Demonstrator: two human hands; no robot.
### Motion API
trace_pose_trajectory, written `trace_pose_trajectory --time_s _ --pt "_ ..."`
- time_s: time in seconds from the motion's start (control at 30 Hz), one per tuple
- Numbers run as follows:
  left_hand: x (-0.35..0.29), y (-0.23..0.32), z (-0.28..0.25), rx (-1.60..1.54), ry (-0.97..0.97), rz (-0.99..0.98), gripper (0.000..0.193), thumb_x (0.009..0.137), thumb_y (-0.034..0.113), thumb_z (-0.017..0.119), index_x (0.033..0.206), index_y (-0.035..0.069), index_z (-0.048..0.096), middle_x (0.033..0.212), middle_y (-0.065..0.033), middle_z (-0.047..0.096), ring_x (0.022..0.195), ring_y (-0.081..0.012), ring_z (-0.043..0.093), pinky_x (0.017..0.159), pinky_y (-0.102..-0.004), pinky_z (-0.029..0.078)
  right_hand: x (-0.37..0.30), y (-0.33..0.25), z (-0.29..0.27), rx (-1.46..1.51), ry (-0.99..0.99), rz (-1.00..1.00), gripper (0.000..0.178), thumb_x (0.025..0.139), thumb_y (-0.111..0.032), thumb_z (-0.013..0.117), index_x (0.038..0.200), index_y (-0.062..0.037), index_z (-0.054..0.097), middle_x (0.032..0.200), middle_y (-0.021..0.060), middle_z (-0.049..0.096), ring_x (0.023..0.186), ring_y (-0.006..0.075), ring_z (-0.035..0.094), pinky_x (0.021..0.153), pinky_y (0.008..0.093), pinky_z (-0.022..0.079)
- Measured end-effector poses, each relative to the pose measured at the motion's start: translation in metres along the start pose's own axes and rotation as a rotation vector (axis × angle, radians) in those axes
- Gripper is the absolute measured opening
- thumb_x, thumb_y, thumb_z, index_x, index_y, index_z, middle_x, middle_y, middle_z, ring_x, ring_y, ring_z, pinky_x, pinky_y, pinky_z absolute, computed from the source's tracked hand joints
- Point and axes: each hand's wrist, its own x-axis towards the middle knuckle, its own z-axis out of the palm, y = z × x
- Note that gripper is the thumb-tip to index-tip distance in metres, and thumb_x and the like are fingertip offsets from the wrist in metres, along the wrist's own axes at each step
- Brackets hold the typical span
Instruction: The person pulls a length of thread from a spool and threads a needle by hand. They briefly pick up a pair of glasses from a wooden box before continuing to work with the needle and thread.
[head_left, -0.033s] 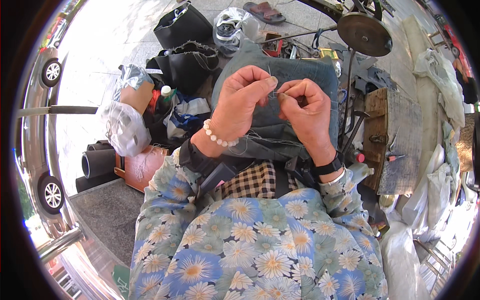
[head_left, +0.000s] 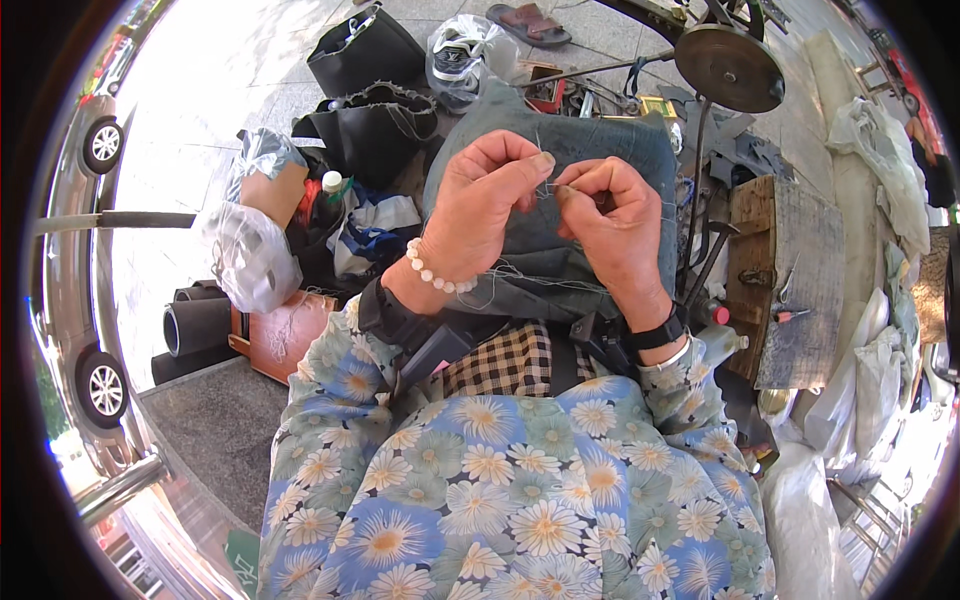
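- Nothing has shifted since the earlier frame: both hands sit at the same spot over the lap, fingertips together.
- Far left, a plastic-wrapped bundle (head_left: 245,255) lies beside dark rolled tubes (head_left: 197,322) on the ground.
- Left hand (head_left: 478,205), with a white bead bracelet (head_left: 437,272) at the wrist, is raised above the grey-blue denim fabric (head_left: 600,150); its thumb and forefinger are pinched shut on a fine pale thread (head_left: 541,183), the other fingers curled loosely.
- That thread lies right between the two hands, at their touching fingertips, and loose strands trail down over the fabric below the wrists.
- Whether a needle is at the fingertips is too small to tell.
- Right hand (head_left: 615,222), with a black watch (head_left: 657,331) at the wrist, is clenched, its thumb and forefinger nipping the same thread just beside the left fingertips.
- Denim fabric is spread under and behind both hands, draped across the person's lap.
- Further right, a round metal wheel (head_left: 729,66) stands above a worn wooden block (head_left: 785,280).
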Motion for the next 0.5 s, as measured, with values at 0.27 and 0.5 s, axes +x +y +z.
trace_pose_trajectory --time_s 0.27,0.5 --pt "-0.0009 0.0046 -0.0027 0.119 -0.006 -0.061 0.006 0.085 0.011 0.056 0.085 0.006 0.054 0.073 -0.0030 0.058 0.053 -0.0086 0.049 0.048 -0.0216 0.039 -0.0008 -0.0014 -0.0027 0.100 -0.004 0.085 0.013 0.074 0.005 0.059 0.068 -0.0018 0.049 0.077 0.0055 0.060 0.052 0.0042 0.052 0.044 0.0176 0.043" --pt "-0.0012 0.0063 -0.0053 0.066 -0.039 -0.147 0.010 0.088 0.015 0.055 0.086 0.007 0.050 0.070 -0.0025 0.054 0.050 -0.0092 0.048 0.045 -0.0223 0.038 -0.0004 0.0033 -0.0044 0.102 -0.017 0.099 0.013 0.074 0.005 0.057 0.067 -0.0021 0.049 0.076 0.0054 0.059 0.050 0.0042 0.050 0.044 0.0182 0.042"
